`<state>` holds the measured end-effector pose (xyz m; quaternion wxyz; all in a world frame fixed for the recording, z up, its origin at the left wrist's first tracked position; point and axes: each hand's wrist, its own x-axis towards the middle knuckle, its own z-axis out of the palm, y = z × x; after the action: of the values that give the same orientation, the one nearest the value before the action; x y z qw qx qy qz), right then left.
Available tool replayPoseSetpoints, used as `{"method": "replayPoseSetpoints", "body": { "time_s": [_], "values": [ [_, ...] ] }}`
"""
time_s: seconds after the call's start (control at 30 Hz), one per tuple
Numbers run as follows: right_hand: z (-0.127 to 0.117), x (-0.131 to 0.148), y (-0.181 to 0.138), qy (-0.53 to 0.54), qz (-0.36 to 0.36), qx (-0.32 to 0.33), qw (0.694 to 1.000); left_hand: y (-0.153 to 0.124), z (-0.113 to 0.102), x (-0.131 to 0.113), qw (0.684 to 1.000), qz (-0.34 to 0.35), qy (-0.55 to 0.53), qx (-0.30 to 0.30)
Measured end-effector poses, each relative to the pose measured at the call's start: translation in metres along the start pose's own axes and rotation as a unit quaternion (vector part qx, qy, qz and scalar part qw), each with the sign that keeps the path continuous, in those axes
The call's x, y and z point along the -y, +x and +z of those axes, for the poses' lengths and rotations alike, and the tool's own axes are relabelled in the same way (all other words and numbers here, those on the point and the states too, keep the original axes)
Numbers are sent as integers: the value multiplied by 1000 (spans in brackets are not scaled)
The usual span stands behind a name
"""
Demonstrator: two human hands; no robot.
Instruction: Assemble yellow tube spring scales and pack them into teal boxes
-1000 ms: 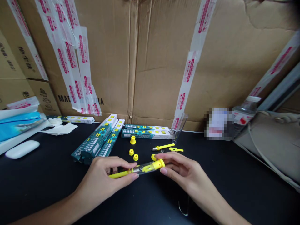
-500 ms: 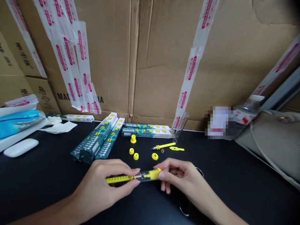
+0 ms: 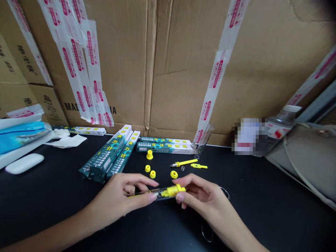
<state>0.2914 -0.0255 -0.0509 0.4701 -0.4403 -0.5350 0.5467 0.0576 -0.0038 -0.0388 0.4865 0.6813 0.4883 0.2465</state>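
Observation:
A clear-tubed spring scale (image 3: 156, 194) is held level, low in the middle of the view. My left hand (image 3: 123, 194) has its thumb along the near side of the tube and fingers behind it, covering the left end. Inside the tube a yellow part and a bit of metal show. My right hand (image 3: 198, 194) pinches the yellow end cap (image 3: 174, 190) between thumb and forefinger. Beyond the hands lie a yellow ring (image 3: 174, 174), two small yellow caps, a taller yellow collar (image 3: 149, 155), a small spring (image 3: 182, 168) and a yellow rod with a metal tip (image 3: 183, 163).
Teal and white boxes (image 3: 107, 154) lie behind my left hand, with more at the back by a clear tube (image 3: 203, 143). A flat yellow piece (image 3: 198, 166) is nearby. A white case (image 3: 25, 163) sits left; a bottle (image 3: 280, 126) and grey bag (image 3: 307, 157) stand right.
The spring scale has shifted slightly up and right, and its yellow scale strip shows less. My left forefinger has lifted a little off the tube. The loose parts stay put.

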Motion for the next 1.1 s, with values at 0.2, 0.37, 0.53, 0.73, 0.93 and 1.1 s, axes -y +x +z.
{"method": "replayPoseSetpoints", "body": {
  "time_s": [0.2, 0.37, 0.53, 0.73, 0.93, 1.1],
  "values": [
    [-5, 1, 2, -81, -103, -40, 991, 3, 0, -1, 999, -20, -27, -10],
    [-16, 4, 4, -151, -128, -105, 975, 1, -4, -4, 996, -25, -68, -53],
    [-25, 0, 12, -351, -229, -103, 902, -2, -7, -7, 989, -27, -119, -87],
    [2, -5, 23, -506, -318, 48, 800, -1, -6, -4, 991, -8, -118, -61],
    [9, -2, 22, -532, -310, 103, 781, 0, -5, 0, 993, -3, -107, -56],
    [-1, -7, 16, -448, -281, 56, 847, 2, -4, 5, 993, 28, -106, -50]
  ]
}}
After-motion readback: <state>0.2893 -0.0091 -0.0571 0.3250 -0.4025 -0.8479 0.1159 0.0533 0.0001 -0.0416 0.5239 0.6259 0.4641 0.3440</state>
